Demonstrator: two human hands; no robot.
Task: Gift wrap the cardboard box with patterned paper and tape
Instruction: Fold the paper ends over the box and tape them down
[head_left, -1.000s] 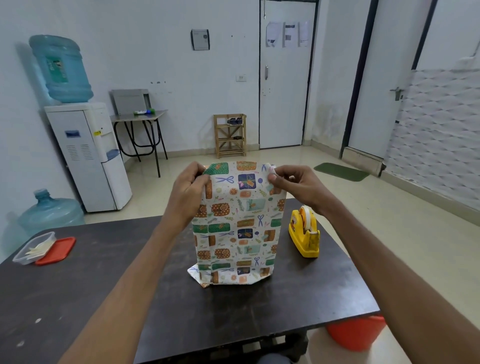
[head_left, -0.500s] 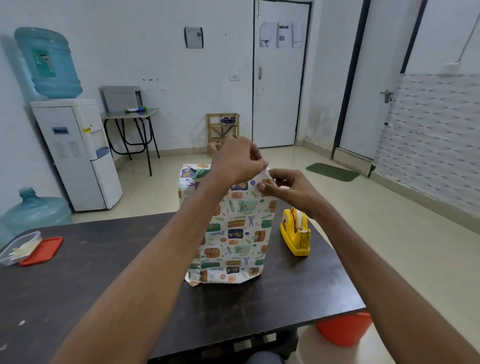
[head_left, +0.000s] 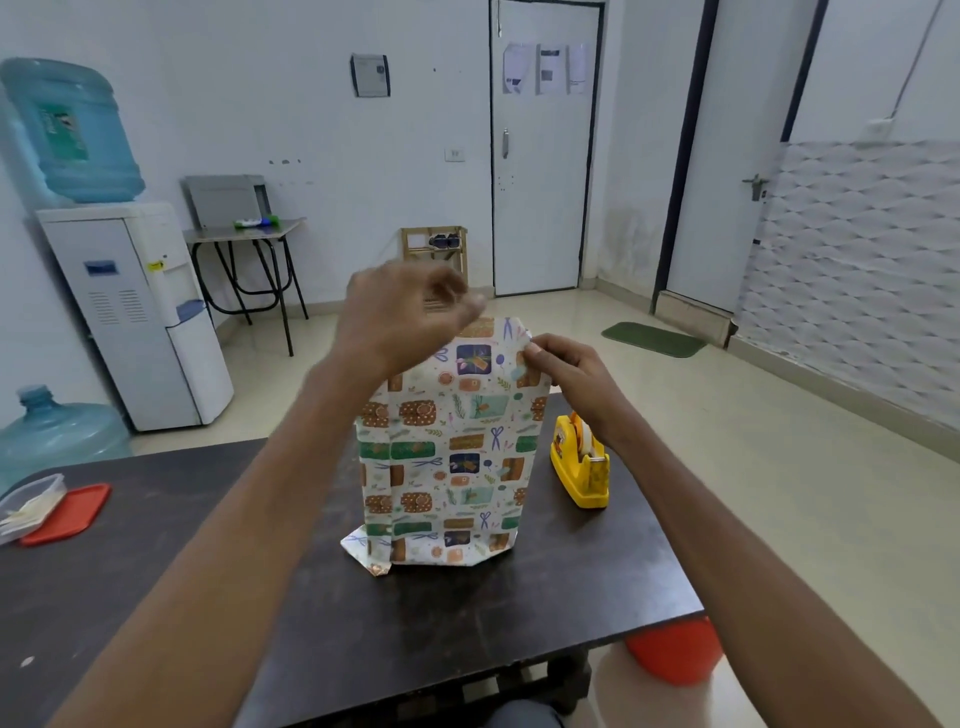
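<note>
- Box in patterned paper stands tall on the desk, under both hands
- Right hand pinches the top paper corner
- Left hand is blurry above, cannot tell its grip
- Tape holder sits nearer the right hand

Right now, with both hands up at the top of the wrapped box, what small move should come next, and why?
Probably press the top paper flap down flat. The right hand pinches the paper's upper right corner, the left hand is blurred above the top edge, and the paper stands open above the box. Tape would likely come afterwards; the dispenser sits just right of the box.
</note>
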